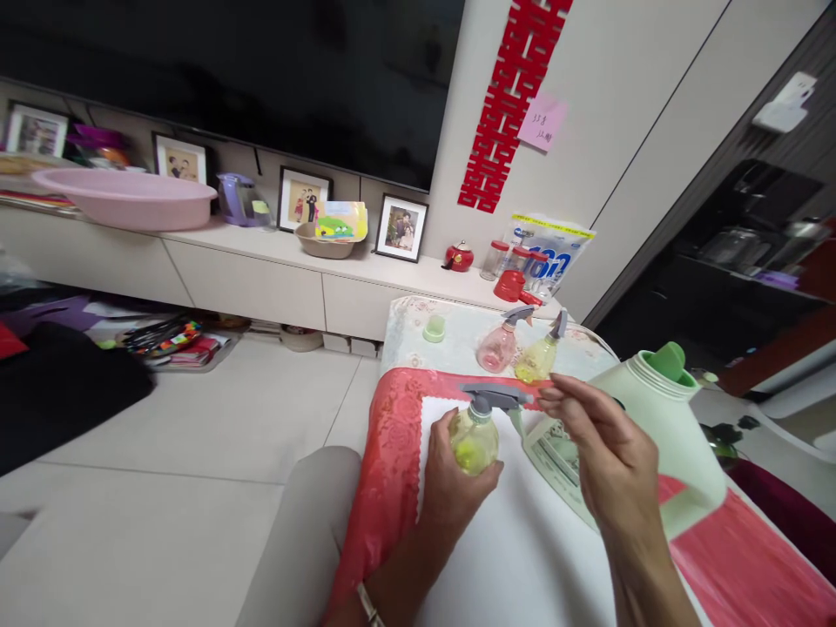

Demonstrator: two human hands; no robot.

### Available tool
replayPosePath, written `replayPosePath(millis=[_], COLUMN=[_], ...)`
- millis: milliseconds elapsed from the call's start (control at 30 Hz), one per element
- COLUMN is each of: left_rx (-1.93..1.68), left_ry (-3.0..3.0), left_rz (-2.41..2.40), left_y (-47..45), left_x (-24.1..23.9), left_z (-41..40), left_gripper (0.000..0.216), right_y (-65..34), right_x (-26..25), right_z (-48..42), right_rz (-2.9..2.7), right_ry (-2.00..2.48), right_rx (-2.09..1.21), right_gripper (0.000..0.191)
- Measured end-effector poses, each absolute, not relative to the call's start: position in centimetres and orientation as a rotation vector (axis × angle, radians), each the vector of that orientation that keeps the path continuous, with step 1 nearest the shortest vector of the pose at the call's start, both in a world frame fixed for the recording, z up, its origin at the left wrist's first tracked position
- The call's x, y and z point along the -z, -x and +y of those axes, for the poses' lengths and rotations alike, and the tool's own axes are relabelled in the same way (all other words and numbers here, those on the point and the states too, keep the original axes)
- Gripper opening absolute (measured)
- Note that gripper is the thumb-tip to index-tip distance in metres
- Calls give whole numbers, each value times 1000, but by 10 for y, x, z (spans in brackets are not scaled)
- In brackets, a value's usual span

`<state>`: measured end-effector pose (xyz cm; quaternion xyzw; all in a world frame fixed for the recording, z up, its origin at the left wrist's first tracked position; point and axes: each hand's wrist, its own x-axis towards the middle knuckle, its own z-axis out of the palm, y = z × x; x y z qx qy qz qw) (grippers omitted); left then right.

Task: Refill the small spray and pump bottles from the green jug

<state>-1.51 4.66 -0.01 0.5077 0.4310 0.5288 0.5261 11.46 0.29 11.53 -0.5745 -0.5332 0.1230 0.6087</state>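
My left hand is closed around a small clear yellow spray bottle with a grey trigger head and yellow-green liquid low inside. The bottle stands nearly upright over the white sheet, its nozzle turned to the right. My right hand is beside that nozzle, its thumb and fingertips drawn together in a pinch. Whether anything is between those fingertips I cannot make out. Behind my right hand is a large pale green jug, tilted, with a green scoop or spout piece in its mouth.
A pink spray bottle and another yellow spray bottle stand at the table's back, with a light green cap to their left. A red cloth lies under the white sheet. Behind is a low cabinet with framed photos.
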Motion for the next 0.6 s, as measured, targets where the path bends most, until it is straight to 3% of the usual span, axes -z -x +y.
replayPosePath(millis=[100, 300, 600], left_rx=[-1221, -1177, -1032], left_ry=[-1127, -1082, -1079], left_rz=[974, 805, 631], left_y=[15, 15, 16], left_x=[1, 3, -2], left_z=[46, 47, 39], left_gripper=[83, 75, 67], right_y=[-118, -106, -114], right_x=[-82, -53, -35], right_z=[6, 26, 21], right_rz=[-928, -1100, -1151], right_ry=[1261, 1182, 1141], right_rx=[-503, -840, -786], right_gripper=[39, 42, 40])
